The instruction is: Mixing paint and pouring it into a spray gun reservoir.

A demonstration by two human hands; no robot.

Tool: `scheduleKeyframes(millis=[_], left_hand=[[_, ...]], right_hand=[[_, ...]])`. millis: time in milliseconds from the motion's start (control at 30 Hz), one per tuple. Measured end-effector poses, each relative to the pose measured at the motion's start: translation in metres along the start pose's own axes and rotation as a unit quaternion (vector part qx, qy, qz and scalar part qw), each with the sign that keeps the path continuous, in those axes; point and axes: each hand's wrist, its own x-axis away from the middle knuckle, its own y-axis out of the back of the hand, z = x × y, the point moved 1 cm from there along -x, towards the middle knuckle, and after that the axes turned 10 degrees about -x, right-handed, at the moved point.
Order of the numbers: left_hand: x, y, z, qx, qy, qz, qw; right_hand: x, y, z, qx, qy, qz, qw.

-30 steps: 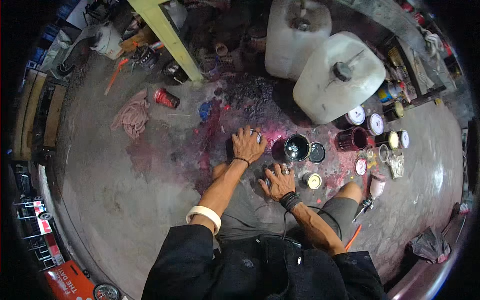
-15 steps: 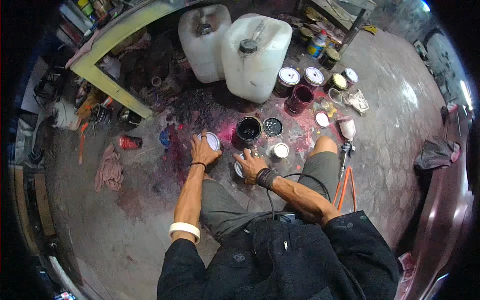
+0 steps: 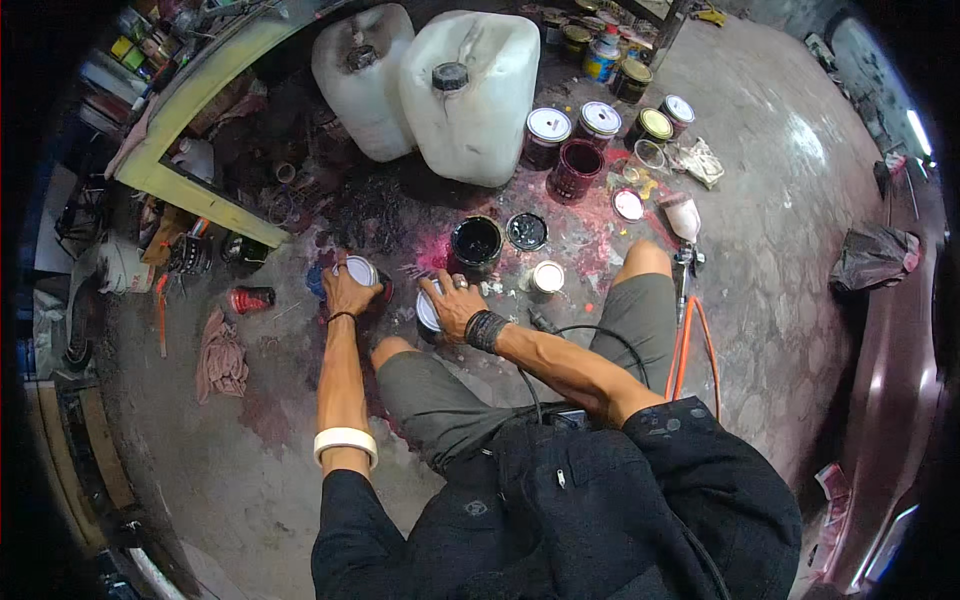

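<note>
My left hand point(image 3: 350, 294) is closed around a paint can with a white lid point(image 3: 362, 271); dark red shows on the can's side. My right hand point(image 3: 460, 308) grips a second white-lidded can point(image 3: 428, 312), fingers over its rim. Just beyond that hand stands an open can of black paint point(image 3: 476, 243), and beside it lies a round lid wet with black point(image 3: 527, 231). A small cup holding something white point(image 3: 547, 278) is to the right of my right hand. Both cans I hold are upright, at floor level or close to it.
Two large white jerrycans point(image 3: 470, 110) stand at the back. Near them are a dark red open can point(image 3: 576, 172) and several lidded cans point(image 3: 549, 125). A spray gun point(image 3: 682, 218) with an orange hose point(image 3: 700, 330) lies right. At left are a red cup point(image 3: 252, 299) and a pink rag point(image 3: 223, 355).
Both hands have shifted left with the two white-lidded cans, away from the small white cup. The whole view has also shifted a little.
</note>
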Motion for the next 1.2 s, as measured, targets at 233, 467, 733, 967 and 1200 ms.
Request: scheduleKeyframes(millis=[233,467,733,967,1200], left_hand=[[0.006,-0.006,0.006,0.019,-0.004,0.003,1.000],[0.064,-0.010,-0.089,0.165,-0.195,-0.315,0.914],[0.137,-0.078,-0.224,0.127,-0.426,-0.076,0.892],[0.127,-0.075,-0.235,0.128,-0.459,-0.080,0.876],[0.123,-0.028,-0.236,0.116,-0.481,-0.138,0.858]], right_hand=[[0.049,0.044,-0.082,-0.031,-0.071,-0.030,0.997],[0.063,0.009,-0.194,-0.014,-0.264,-0.081,0.961],[0.064,0.017,-0.207,-0.059,-0.193,-0.066,0.977],[0.078,0.061,-0.177,-0.095,-0.132,-0.151,0.975],[0.079,0.072,-0.162,-0.231,-0.058,-0.225,0.945]])
